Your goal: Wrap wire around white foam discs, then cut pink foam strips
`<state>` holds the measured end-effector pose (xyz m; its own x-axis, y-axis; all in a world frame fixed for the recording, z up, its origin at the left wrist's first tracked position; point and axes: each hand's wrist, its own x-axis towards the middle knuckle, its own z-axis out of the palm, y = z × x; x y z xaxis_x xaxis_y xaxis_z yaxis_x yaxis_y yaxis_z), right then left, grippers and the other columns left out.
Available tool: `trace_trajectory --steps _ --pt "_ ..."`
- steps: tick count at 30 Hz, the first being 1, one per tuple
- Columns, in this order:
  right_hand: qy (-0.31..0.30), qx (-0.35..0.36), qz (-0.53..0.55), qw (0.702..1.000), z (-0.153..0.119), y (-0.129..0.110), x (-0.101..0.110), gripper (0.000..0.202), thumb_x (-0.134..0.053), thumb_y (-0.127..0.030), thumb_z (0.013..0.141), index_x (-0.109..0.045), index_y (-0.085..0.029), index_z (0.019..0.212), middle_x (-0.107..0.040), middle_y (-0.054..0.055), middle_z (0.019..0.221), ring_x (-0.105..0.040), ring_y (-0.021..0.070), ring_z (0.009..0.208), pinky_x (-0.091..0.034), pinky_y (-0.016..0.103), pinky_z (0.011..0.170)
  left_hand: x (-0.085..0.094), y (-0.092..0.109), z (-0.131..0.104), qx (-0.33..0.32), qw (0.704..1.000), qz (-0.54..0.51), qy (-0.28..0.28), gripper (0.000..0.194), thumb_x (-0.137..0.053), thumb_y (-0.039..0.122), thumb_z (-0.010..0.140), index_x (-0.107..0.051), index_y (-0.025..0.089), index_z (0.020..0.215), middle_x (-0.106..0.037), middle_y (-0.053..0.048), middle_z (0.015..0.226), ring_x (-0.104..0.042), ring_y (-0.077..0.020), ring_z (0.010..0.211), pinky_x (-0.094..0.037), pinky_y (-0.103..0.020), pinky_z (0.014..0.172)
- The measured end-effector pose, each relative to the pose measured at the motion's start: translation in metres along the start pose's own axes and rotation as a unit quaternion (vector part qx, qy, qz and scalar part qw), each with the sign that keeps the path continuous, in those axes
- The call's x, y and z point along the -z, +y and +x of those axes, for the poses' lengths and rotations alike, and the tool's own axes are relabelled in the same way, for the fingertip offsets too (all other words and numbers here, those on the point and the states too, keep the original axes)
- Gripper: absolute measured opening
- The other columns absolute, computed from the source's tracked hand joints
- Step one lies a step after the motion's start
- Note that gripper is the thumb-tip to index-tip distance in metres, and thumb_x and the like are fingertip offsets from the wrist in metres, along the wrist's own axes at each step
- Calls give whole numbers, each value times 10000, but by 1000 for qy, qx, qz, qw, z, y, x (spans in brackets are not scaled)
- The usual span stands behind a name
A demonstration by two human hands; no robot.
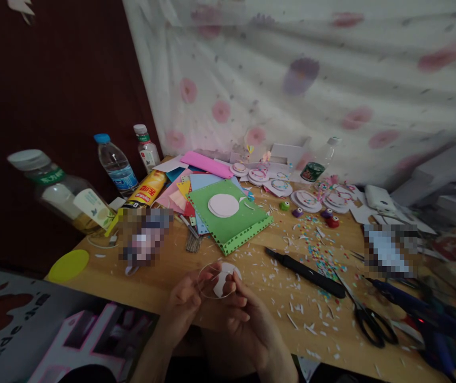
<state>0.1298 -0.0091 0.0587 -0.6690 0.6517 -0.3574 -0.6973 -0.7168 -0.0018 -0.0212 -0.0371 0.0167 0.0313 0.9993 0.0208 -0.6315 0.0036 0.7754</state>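
Observation:
Near the table's front edge, my left hand (pixel 184 303) pinches the left side of a thin pale ring (pixel 199 284). A white paper piece (pixel 223 276) shows within and behind the ring. My right hand (pixel 247 314) is closed on the white paper piece and the ring's right side, its lower fingers curled. Just beyond the hands, a white oval disc (pixel 223 205) lies on a green paper sheet (pixel 231 229) with a patterned border.
Black-handled scissors (pixel 375 324), a black pen-like tool (pixel 307 274) and a blue glue gun (pixel 411 306) lie to the right among paper scraps and confetti. Bottles (pixel 116 165) stand at the left. Decorated white discs (pixel 306 200) are at the back.

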Motion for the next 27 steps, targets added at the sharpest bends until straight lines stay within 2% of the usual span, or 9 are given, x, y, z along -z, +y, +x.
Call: trace_trajectory --steps 6,11,15,17,20,21,22,24,27 --pt "-16 -10 33 999 -1 1 -5 291 -932 -66 641 -699 -111 810 -729 -26 675 -552 -20 436 -352 24 354 -9 -1 -3 49 998 -36 12 504 -884 585 606 -783 283 996 -705 -89 1299 -670 -328 1163 -444 -526 1091" --pt "-24 -1 18 1000 0 4 -3 301 -941 -139 659 -699 -131 836 -714 -40 672 -556 -2 462 -383 37 379 -15 -5 1 58 996 -54 31 504 -878 578 628 -775 276 1018 -709 -96 1295 -692 -330 1107 -563 -509 936" --pt "4 54 -42 998 -4 6 -4 310 -963 -234 641 -712 -161 809 -728 -33 693 -566 20 480 -356 51 351 -13 -2 5 9 981 20 195 503 -789 649 688 -760 209 929 -736 -139 1210 -678 -344 1128 -537 -501 981" --pt "26 90 -69 993 -8 6 -7 317 -973 -254 618 -714 -173 781 -751 -8 752 -586 36 512 -347 63 352 -12 7 0 -28 958 52 280 384 -757 586 753 -746 248 933 -749 -76 1159 -672 -293 1130 -513 -447 1013" --pt "30 129 -119 984 -13 7 -14 327 -979 -301 603 -714 -184 754 -769 18 815 -542 33 494 -346 88 379 -18 27 -16 -83 918 101 374 229 -816 441 746 -736 300 910 -741 46 1015 -651 -187 1071 -489 -270 981" --pt "22 136 -136 981 -14 8 -16 323 -975 -313 610 -705 -184 732 -768 20 816 -497 24 467 -329 94 380 -23 34 -21 -79 896 173 401 202 -833 401 739 -741 285 877 -734 42 957 -659 -188 1020 -503 -251 934" --pt "13 142 -152 978 -15 9 -19 323 -970 -321 620 -690 -181 702 -765 21 809 -448 16 444 -306 100 380 -30 41 -25 -71 888 228 393 193 -855 379 711 -751 270 831 -737 26 927 -671 -206 961 -529 -261 878" --pt "-2 154 -176 972 -16 11 -22 341 -961 -325 634 -654 -176 647 -754 21 772 -375 13 420 -257 114 377 -45 50 -29 -71 891 308 327 150 -846 372 717 -783 268 805 -739 -7 921 -672 -237 917 -553 -288 823" --pt "-11 173 -205 963 -17 14 -23 334 -946 -321 659 -644 -181 647 -771 43 806 -367 28 421 -242 145 395 -63 53 -28 -93 885 361 279 72 -810 358 753 -807 286 754 -731 -27 849 -672 -252 855 -559 -306 766"
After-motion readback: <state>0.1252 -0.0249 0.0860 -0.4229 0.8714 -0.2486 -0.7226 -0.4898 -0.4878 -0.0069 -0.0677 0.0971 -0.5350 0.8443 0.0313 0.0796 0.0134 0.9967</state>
